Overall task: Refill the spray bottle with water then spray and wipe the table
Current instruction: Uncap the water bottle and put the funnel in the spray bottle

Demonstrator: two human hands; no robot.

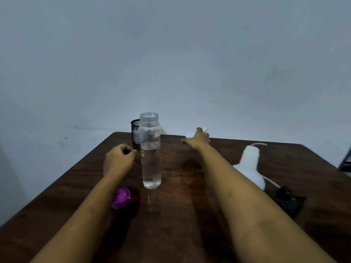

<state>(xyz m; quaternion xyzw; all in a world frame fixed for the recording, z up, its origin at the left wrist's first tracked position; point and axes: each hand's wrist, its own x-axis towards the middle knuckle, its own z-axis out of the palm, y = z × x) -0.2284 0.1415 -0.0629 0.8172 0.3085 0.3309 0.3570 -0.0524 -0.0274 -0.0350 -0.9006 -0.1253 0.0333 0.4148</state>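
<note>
A clear bottle (151, 152) stands uncapped in the middle of the brown table (180, 215), roughly two-thirds full of water. Its purple cap (121, 198) lies beside my left forearm. My left hand (118, 160) hovers just left of the bottle, its fingers loosely curled and holding nothing. The white spray bottle (249, 166) lies on its side at the right. Its black spray head (287, 200), with a thin tube attached, lies apart from it nearer me. My right hand (197, 139) reaches to the table's far edge, thumb spread, and touches a small white thing (205, 130), mostly hidden behind the hand.
A black mesh cup (135, 132) stands behind the clear bottle at the far edge of the table. A dark wet patch (190, 164) marks the wood under my right forearm. A pale wall rises behind the table. A dark object (346, 160) shows at the right border.
</note>
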